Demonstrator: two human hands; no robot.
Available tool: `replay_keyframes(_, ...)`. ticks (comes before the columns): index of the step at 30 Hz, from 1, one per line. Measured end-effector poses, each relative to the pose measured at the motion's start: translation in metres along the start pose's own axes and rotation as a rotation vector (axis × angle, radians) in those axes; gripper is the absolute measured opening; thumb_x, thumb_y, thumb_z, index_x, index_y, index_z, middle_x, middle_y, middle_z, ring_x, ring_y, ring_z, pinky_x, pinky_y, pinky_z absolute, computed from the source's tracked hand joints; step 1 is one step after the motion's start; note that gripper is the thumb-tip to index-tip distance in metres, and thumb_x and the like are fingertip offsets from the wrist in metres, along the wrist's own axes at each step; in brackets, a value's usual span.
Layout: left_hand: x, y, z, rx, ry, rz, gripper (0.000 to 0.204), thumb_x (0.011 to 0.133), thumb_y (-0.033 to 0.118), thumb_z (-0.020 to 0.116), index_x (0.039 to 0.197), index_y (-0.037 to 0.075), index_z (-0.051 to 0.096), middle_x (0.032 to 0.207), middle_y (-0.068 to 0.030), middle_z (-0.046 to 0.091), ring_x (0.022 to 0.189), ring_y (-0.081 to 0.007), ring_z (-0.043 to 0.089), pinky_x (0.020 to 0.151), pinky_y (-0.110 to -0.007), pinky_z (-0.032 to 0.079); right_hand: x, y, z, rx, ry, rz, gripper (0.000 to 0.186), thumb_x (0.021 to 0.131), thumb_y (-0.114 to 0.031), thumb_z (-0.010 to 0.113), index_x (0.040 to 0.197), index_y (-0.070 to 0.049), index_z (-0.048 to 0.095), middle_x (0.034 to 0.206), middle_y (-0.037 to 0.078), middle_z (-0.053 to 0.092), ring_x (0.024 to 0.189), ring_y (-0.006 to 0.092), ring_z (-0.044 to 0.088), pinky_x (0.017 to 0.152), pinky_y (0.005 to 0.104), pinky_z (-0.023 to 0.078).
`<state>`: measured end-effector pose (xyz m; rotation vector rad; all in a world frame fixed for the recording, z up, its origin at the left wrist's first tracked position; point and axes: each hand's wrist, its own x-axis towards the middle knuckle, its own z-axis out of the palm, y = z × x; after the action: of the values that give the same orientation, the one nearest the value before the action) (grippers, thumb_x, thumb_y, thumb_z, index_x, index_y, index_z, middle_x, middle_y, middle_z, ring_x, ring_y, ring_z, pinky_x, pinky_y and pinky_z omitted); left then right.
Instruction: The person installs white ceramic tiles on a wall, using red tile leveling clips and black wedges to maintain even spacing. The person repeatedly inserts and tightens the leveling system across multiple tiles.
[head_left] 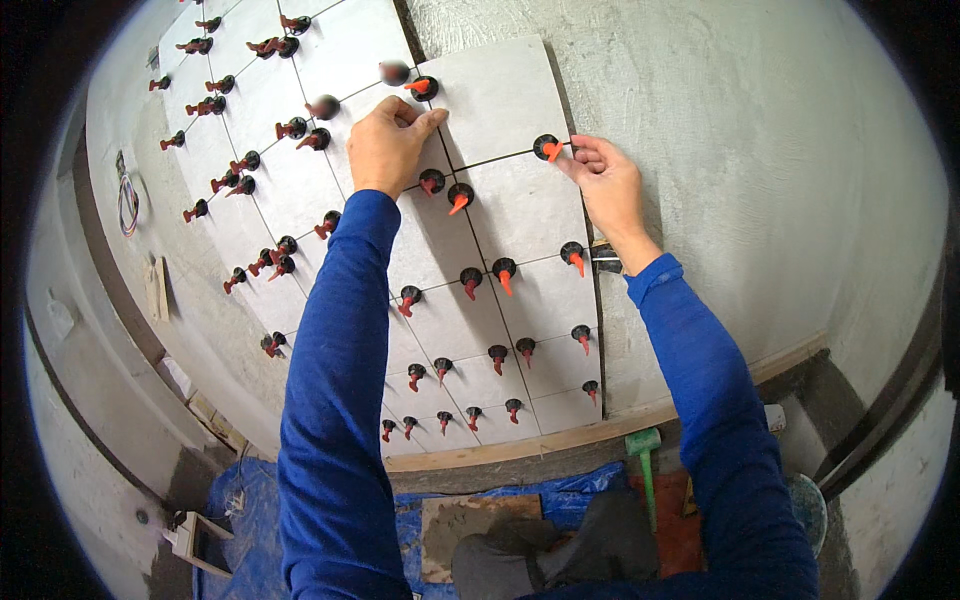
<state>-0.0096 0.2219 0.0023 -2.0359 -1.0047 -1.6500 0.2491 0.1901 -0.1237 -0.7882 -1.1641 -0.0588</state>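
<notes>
Pale tiles (512,100) cover part of the wall before me, with tile levelling clips along their joints. At the right edge of the upper tile, my right hand (607,182) pinches the orange handle of a levelling clip (546,148) between thumb and fingers. My left hand (385,148) is against the tiles, its fingers curled in and its thumb pointing right. Whatever those fingers may hold is hidden. Just above it sits another black and orange levelling clip (424,88). Below my hands are more clips, such as an orange one (460,198) and a red one (432,182).
Bare grey plaster (720,150) continues right of the tiles. A wooden batten (470,452) runs under the lowest row. On the floor lie a blue tarp (245,500) and a mortar-smeared board (450,530). A green-handled tool (645,445) leans near the batten; wires (128,205) hang at left.
</notes>
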Motion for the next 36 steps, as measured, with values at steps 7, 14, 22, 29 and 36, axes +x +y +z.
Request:
replay_keyframes(7,-0.004,0.004,-0.008,-0.023,-0.029,0.026,0.043,0.084,0.041,0.086,0.093,0.0,0.074,0.079,-0.0102,0.074,0.069,-0.0158,0.069,0.066,-0.031,0.055,0.008,0.003,-0.005,0.074,-0.094,0.051,0.044,0.084,-0.012,0.086,0.124,-0.006,0.069,0.096,0.005,0.071,0.079,0.0111,0.064,0.071,0.0284,0.054)
replay_keyframes(14,-0.025,0.055,0.006,0.094,-0.244,0.714,0.031,0.099,0.022,0.067,0.13,0.022,0.069,0.096,-0.008,0.067,0.081,-0.0229,0.067,0.073,-0.037,0.056,0.007,0.007,-0.004,0.093,-0.074,-0.004,0.038,0.085,-0.008,0.082,0.121,-0.005,0.069,0.092,0.005,0.072,0.075,0.0124,0.064,0.071,0.0294,0.054)
replay_keyframes(22,0.038,0.104,0.053,0.54,-0.54,0.995,0.034,0.098,0.027,0.064,0.131,0.028,0.071,0.118,-0.0076,0.065,0.113,-0.0272,0.066,0.098,-0.041,0.056,0.013,0.011,-0.003,0.024,-0.087,0.003,0.032,0.085,-0.011,0.082,0.113,0.0,0.07,0.095,0.01,0.075,0.085,0.0184,0.069,0.077,0.0331,0.055)
replay_keyframes(29,0.041,0.121,0.052,0.644,-0.655,1.035,0.036,0.094,0.018,0.067,0.127,0.029,0.074,0.12,-0.0072,0.068,0.113,-0.0259,0.068,0.096,-0.041,0.056,0.015,0.008,-0.004,-0.076,-0.07,0.006,0.027,0.085,-0.018,0.082,0.106,-0.003,0.074,0.096,0.013,0.077,0.087,0.0249,0.073,0.079,0.0377,0.056)
replay_keyframes(36,0.044,0.113,0.045,0.496,-0.611,1.235,0.038,0.097,0.014,0.052,0.124,0.024,0.076,0.11,-0.0132,0.071,0.104,-0.03,0.069,0.089,-0.04,0.058,0.017,0.018,-0.002,0.018,-0.081,0.02,0.027,0.085,-0.013,0.081,0.108,-0.001,0.074,0.095,0.012,0.078,0.085,0.0213,0.072,0.077,0.0361,0.056)
